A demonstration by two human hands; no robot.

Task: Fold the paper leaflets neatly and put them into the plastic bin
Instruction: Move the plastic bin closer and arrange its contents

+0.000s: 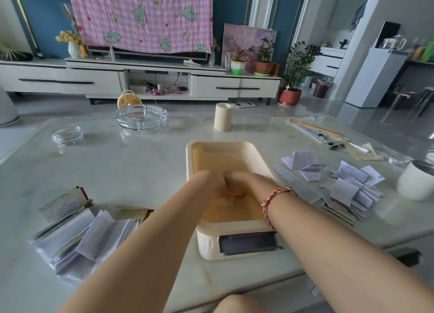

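Watching from beside the table, I judged the likeliest trouble to be the folded leaflet (231, 196) springing open once released. It showed only as a pale, rumpled shape low in the plastic bin (189, 162), not lying flat, so a hasty let-go could undo the crease. A second risk was the forearms. The left one passed just beside the pile of leaflets (82, 233) near the table's front edge, and a careless pull back could sweep some of them off. On the other side, the scattered leaflets (350, 188) lay close to a white mug (415, 183), which an elbow swing might knock. As for the pose, both arms reached forward and dipped over the bin's near rim. The left hand (212, 180) and right hand (244, 179) met knuckle to knuckle in the middle, touching each other above the paper. A red cord bracelet (277, 195) sat on the right wrist. The fingers were turned downward and hidden, so I could not tell whether they pinched the paper or merely pressed it down.
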